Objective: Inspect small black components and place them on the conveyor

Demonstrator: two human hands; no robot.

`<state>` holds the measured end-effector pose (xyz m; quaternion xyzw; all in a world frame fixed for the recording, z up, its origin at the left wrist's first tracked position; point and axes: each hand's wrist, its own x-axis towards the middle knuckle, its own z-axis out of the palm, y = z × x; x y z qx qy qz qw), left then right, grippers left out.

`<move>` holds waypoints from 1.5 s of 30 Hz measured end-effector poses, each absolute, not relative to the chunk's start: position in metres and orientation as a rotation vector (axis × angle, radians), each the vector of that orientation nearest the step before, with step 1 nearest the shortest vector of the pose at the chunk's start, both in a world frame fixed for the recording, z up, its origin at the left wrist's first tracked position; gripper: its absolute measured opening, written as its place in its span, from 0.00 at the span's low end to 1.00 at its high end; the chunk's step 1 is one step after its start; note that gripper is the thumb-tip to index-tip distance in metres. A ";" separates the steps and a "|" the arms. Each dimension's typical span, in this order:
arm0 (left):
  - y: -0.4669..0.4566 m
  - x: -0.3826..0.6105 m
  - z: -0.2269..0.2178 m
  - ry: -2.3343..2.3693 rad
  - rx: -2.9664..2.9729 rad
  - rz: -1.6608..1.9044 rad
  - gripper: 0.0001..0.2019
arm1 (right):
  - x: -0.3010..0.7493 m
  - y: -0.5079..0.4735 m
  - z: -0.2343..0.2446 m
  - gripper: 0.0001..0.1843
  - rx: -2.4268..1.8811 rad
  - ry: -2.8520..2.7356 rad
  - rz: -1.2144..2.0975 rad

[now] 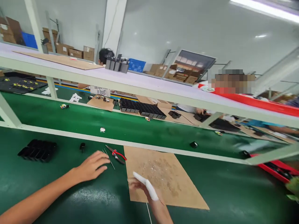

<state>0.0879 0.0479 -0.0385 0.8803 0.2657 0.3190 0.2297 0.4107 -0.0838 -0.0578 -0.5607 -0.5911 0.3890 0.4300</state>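
Observation:
My left hand point(92, 167) lies flat on the green table with its fingers stretched out, holding nothing. Its fingertips are close to thin metal pins point(109, 158) and red-handled pliers point(116, 154). My right hand point(142, 186) rests on the near left corner of a brown cardboard sheet point(168, 177); one finger wears a white wrap, and the fingers are spread with nothing in them. A small black part point(82, 146) stands just beyond my left hand.
A black compartment tray point(38, 150) sits at the left. Beyond a pale frame rail point(140, 145) runs a green belt point(116, 123) with small parts. Other people work across it near black trays point(142, 109). A red tray point(277, 169) is at the right.

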 end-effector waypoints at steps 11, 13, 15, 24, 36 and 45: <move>0.093 -0.007 -0.114 1.429 2.084 0.978 0.41 | 0.313 0.197 -0.075 0.26 -1.626 -1.972 0.567; 0.091 -0.004 -0.115 1.409 2.118 0.945 0.40 | 0.301 0.228 -0.081 0.25 -1.703 -1.956 0.513; 0.092 -0.001 -0.113 1.397 2.145 0.925 0.34 | 0.293 0.246 -0.083 0.21 -1.736 -1.953 0.480; 0.097 -0.001 -0.115 1.470 1.922 0.970 0.32 | 0.255 0.142 -0.070 0.29 -0.946 -2.382 0.730; 0.097 -0.004 -0.109 1.409 1.957 0.936 0.33 | 0.243 0.082 -0.107 0.30 -1.056 -2.224 0.724; 0.075 -0.015 -0.105 1.410 1.890 0.811 0.30 | 0.239 0.072 -0.104 0.28 -1.024 -2.144 0.677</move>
